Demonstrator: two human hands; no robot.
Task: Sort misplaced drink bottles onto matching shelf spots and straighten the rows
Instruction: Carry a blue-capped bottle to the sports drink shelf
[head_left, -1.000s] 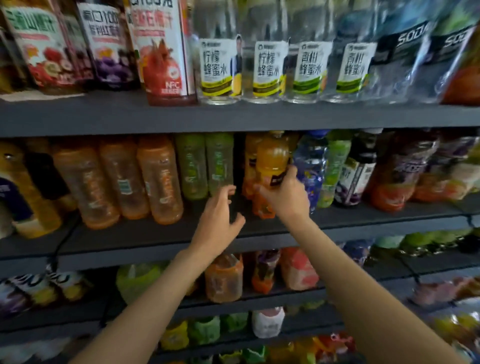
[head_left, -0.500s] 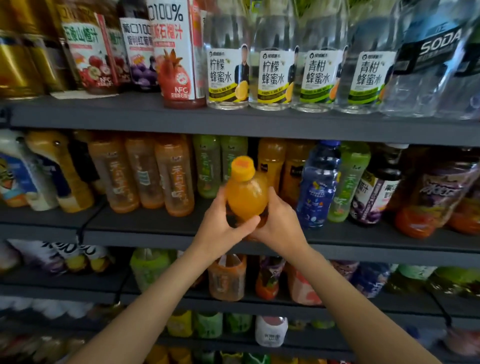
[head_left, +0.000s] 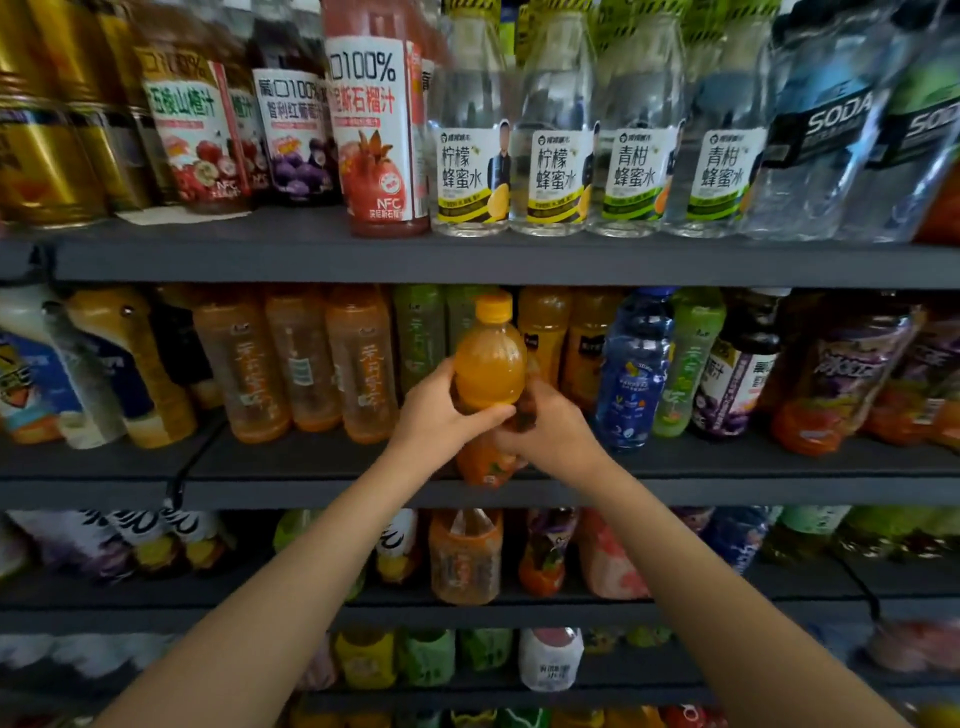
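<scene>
An orange juice bottle (head_left: 489, 371) with a yellow cap is held upright in front of the middle shelf (head_left: 727, 491), off its surface. My left hand (head_left: 439, 410) grips its waist from the left, thumb across the front. My right hand (head_left: 550, 431) grips it from the right and lower down, hiding the label. Behind it stand two more orange juice bottles (head_left: 544, 332), two pale green bottles (head_left: 420, 332) to their left, and a blue bottle (head_left: 634, 364) to their right.
Three amber tea bottles (head_left: 301, 358) fill the middle shelf left of my hands; a green bottle (head_left: 688, 358) and dark grape bottles (head_left: 737, 374) stand to the right. The top shelf (head_left: 467, 260) carries juice cartons and clear honey-water bottles. Lower shelves hold more drinks.
My right hand pulled the orange bottle out of its row toward me. My left hand joined it. Both now hold the bottle in front of the shelf edge.
</scene>
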